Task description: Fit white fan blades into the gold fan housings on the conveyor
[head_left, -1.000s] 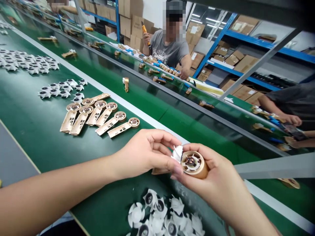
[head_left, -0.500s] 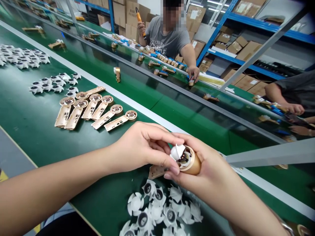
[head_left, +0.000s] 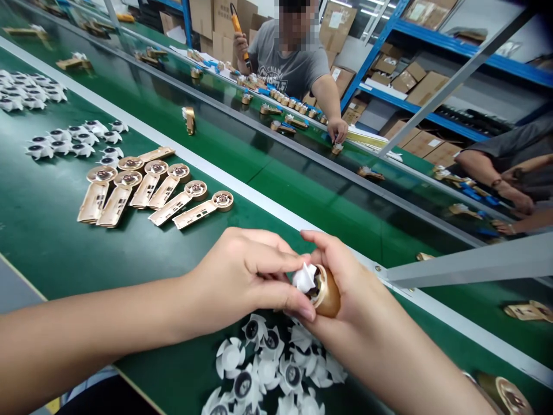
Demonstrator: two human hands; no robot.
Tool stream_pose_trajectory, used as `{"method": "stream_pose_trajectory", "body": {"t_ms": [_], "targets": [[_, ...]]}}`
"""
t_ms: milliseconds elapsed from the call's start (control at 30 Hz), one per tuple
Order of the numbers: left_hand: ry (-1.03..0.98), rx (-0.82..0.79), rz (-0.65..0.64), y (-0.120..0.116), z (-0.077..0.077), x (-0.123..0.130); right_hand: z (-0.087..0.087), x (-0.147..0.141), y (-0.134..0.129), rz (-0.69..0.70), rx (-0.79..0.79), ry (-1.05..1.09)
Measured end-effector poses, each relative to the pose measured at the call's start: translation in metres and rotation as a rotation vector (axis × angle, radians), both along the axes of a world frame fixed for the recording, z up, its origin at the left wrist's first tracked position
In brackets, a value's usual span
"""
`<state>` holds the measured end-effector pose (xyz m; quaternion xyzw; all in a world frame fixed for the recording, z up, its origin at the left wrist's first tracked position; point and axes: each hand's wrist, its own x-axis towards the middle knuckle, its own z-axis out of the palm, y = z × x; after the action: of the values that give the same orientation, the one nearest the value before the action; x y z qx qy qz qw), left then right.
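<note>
Between the thumb and fingers of my left hand (head_left: 254, 276) is a small white fan blade wheel (head_left: 305, 278), tilted at the round opening of a gold fan housing (head_left: 329, 294). My right hand (head_left: 352, 288) is wrapped round that housing from the right, its index finger raised. The housing's inside is partly covered by the wheel and my fingers. Just below my hands lies a heap of white fan blade wheels (head_left: 268, 369), some showing dark round hubs. Left of my hands, several gold fan housings with flat handles (head_left: 199, 214) lie on the green table (head_left: 142, 259).
More white wheels (head_left: 82, 138) are grouped at the far left. Beyond a white strip (head_left: 242, 187), a green conveyor (head_left: 268, 173) carries gold parts. A grey metal post (head_left: 470, 262) slants in from the right. Across the line, a co-worker (head_left: 298, 63) holds an orange tool (head_left: 241, 37).
The view has shifted a little, so the table parts sit further left. Both my hands keep hold of the wheel and housing, and the housing has turned slightly. My right index finger has lifted.
</note>
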<state>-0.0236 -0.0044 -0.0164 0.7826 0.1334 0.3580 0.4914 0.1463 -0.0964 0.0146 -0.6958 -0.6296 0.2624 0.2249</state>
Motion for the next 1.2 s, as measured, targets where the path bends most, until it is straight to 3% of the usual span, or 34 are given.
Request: {"method": "stream_pose_trajectory", "body": {"t_ms": [300,500,767,967,1200], "targets": [[-0.126,0.414,0.183,-0.019,-0.01,0.0,-0.003,-0.013,0.001,-0.076,0.085,0.169],[-0.138,0.419,0.223,-0.029,-0.017,-0.001,0.005,-0.015,0.001,-0.104,0.104,0.35],[-0.075,0.512,0.281,-0.031,-0.021,0.001,0.001,-0.007,-0.005,-0.096,0.162,-0.084],[-0.078,0.591,0.301,-0.031,-0.022,0.0,0.004,-0.003,-0.004,-0.043,-0.033,0.183],[-0.069,0.563,0.268,-0.032,-0.029,0.002,-0.008,-0.015,-0.01,-0.137,0.203,-0.245]]}}
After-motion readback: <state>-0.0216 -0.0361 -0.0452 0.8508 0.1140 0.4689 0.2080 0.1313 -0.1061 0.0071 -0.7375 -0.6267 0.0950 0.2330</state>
